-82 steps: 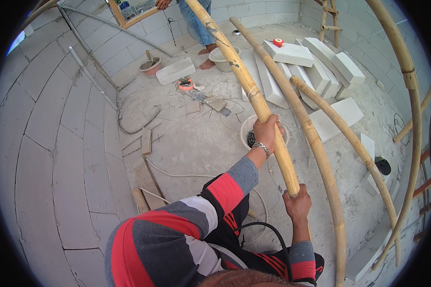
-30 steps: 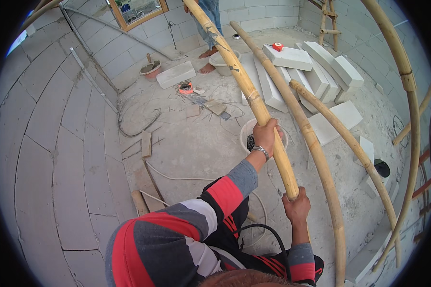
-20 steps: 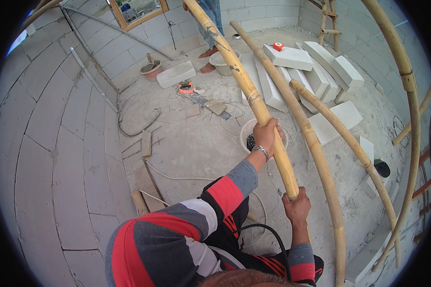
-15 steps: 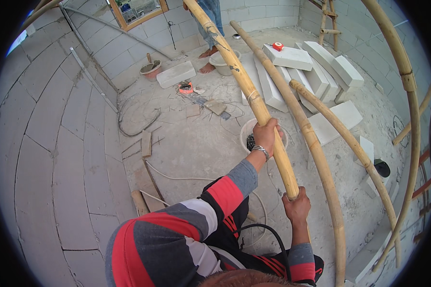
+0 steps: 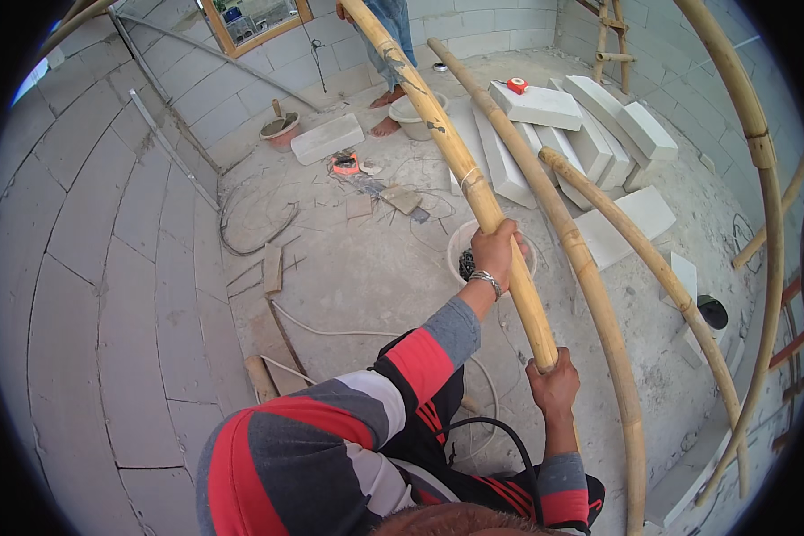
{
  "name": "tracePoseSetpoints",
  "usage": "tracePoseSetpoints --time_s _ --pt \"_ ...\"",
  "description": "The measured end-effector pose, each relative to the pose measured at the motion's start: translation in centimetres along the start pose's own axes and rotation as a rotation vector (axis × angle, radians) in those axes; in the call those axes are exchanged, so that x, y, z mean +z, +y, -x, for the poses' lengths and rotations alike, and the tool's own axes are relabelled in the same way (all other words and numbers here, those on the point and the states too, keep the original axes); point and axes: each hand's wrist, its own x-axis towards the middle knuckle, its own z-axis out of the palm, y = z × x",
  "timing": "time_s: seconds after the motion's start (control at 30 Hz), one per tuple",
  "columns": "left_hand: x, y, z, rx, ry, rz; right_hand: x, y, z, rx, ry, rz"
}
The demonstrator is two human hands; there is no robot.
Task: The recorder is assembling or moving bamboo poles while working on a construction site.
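A long yellow bamboo pole point(image 5: 529, 308) slants from my lap up and away to the far wall. My left hand point(image 5: 498, 253), with a silver bracelet at the wrist, is closed round its near part. Lower down, my right hand point(image 5: 554, 382) grips the pole by its near end. Beneath my left hand a white bucket point(image 5: 454, 255) with dark contents stands on the floor, partly covered by hand and pole. At the far end another person point(image 5: 391, 49) stands barefoot in jeans, a hand touching or close to the pole.
More bamboo poles point(image 5: 590, 268) slant along my right. White blocks point(image 5: 590, 147) are stacked beyond, a red tape measure point(image 5: 516, 86) on top. A block wall point(image 5: 134, 295) rises at left. A pale cable point(image 5: 330, 332) and a wooden plank point(image 5: 275, 344) lie on the floor.
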Motion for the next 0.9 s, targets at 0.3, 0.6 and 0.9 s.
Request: tracePoseSetpoints --time_s 0.3,0.6,0.9 --pt "-0.21 -0.17 -0.14 0.001 0.004 0.003 0.15 0.07 0.02 0.007 -0.005 -0.005" --pt "-0.21 -0.26 -0.27 0.003 0.005 -0.009 0.25 0.17 -0.01 0.001 0.002 -0.010" --pt "-0.04 -0.12 0.05 0.004 0.007 -0.004 0.00 0.03 0.08 -0.002 0.001 -0.010"
